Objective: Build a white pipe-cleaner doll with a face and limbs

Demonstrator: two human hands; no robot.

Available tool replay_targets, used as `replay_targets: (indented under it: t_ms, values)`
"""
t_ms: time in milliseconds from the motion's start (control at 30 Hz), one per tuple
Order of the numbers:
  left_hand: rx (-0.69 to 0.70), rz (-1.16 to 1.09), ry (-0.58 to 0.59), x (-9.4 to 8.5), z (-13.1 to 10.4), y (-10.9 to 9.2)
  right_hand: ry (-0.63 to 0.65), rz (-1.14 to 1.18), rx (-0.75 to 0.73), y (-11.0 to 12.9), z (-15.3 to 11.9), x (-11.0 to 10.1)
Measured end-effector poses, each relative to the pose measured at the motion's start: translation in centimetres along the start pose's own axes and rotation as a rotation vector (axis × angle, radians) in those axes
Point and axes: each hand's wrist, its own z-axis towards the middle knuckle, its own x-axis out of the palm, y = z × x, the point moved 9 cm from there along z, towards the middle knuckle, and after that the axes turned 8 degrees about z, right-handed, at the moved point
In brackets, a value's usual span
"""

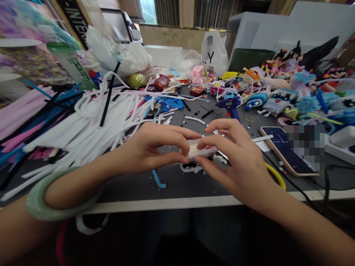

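Between my two hands, just above the dark table, is a small whitish block-like piece (205, 152) whose exact kind I cannot make out. My left hand (158, 146) pinches its left end between thumb and fingers. On its right side, my right hand (235, 155) grips it with thumb and index finger, the other fingers curled above. Fingers cover much of the piece. Under it lies a white and black scrap (191, 168) with an eye-like shape. A short blue strip (158, 179) rests nearer the table's front edge.
White fuzzy craft stems (74, 129) are heaped on the left. A blue glue gun (230, 106) stands behind my right hand. Farther right are a phone (288, 149), cables and a white power strip (342, 144). Plush dolls (280, 99) crowd the back right; plastic bags (122, 55) stand behind.
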Motion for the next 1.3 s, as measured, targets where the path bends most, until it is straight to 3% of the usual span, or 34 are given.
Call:
replay_targets:
  t_ms: [800,1067,1300]
  values:
    - [-0.008,-0.074,0.019,0.4,-0.1,0.0,0.050,-0.045,-0.034,0.5,0.1,0.2]
    - [-0.100,-0.235,-0.026,1.0,-0.3,1.1,0.028,-0.054,-0.045,0.6,0.1,0.0]
    - [-0.091,-0.244,-0.016,1.1,-0.3,1.0,0.029,-0.046,-0.044,0.4,0.2,0.1]
